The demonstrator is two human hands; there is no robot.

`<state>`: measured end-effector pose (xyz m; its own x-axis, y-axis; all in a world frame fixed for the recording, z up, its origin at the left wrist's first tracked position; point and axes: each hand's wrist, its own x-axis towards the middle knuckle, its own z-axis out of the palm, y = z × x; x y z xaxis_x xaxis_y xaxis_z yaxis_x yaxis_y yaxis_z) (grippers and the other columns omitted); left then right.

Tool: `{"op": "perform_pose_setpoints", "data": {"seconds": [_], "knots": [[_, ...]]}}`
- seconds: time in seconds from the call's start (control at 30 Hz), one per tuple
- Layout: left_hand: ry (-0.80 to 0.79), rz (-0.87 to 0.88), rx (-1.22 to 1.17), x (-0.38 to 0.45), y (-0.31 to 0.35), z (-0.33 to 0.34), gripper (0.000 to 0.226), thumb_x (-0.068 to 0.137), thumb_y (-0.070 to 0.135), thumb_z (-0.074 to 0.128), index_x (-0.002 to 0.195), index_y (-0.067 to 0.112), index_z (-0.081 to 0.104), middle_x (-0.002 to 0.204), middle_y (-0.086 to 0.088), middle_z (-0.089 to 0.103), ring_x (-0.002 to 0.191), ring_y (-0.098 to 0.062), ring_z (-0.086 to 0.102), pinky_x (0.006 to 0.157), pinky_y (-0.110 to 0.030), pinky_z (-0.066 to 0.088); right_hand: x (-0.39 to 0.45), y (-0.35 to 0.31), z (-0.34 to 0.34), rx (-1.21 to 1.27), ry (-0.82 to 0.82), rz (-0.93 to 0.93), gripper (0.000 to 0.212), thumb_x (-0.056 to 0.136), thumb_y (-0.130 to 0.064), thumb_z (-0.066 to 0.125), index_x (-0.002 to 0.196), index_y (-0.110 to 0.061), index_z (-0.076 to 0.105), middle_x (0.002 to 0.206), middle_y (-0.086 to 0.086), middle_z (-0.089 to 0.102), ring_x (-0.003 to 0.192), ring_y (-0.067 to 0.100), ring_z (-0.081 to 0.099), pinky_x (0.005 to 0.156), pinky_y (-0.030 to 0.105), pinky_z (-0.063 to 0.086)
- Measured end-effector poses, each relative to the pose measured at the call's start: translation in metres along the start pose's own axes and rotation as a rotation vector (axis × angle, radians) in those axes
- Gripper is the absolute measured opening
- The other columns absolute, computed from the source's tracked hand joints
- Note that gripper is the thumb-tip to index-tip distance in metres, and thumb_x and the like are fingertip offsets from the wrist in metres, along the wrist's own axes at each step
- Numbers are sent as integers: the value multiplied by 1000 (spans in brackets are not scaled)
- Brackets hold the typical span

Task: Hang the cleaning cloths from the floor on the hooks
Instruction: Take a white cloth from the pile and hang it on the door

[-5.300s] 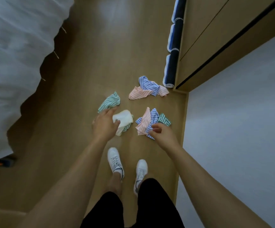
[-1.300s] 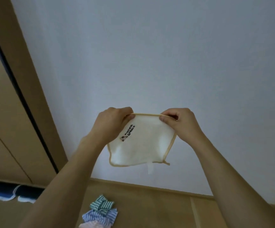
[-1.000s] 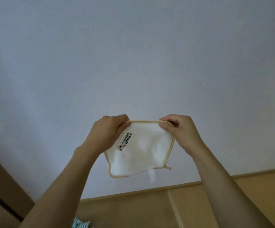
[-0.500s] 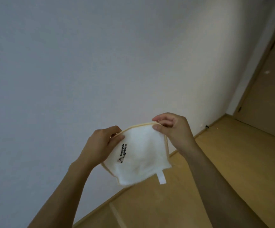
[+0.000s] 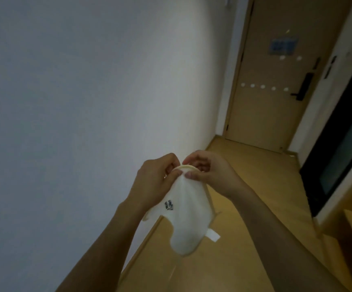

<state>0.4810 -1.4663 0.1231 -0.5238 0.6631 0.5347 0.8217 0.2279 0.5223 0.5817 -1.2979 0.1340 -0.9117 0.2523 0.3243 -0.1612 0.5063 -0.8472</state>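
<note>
early going: both the left hand [image 5: 156,182] and right hand [image 5: 207,172] pinch the top edge of 1 white cloth [image 5: 184,216], held up well short of the door [image 5: 276,76]. nothing hangs from the door's hooks [image 5: 263,86] yet.

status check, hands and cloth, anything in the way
Left hand and right hand both pinch the white cloth at its top edge. Cloth hangs off the floor. Nothing blocks the way to the door.
</note>
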Motion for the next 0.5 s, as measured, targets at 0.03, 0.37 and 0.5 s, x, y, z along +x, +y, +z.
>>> {"op": "perform_pose_setpoints", "data": {"seconds": [0.03,0.37,0.5], "knots": [[-17,25,-21,15,-8,4,7,92,32,60,86,29,58,73,11,62,70,-5,59,65,-36,52,7,11,-4,-37,-1,26,22,77,-14,78,98,-19,71,90,2,72,87,25,67,81,39,56],[-94,127,-173,141,-83,27,12,92,25,60,85,33,56,77,17,61,74,3,58,60,-7,40,54,100,-37,-355,44,376,11,83,-14,69,73,-12,68,69,0,61,68,9,57,68,34,47],[-78,79,-178,174,-111,52,14,91,20,61,82,30,55,72,13,59,72,1,56,58,-14,38,71,116,-67,-415,72,442,22,80,-11,67,65,-26,61,66,-10,53,65,8,50,61,29,38]]}}
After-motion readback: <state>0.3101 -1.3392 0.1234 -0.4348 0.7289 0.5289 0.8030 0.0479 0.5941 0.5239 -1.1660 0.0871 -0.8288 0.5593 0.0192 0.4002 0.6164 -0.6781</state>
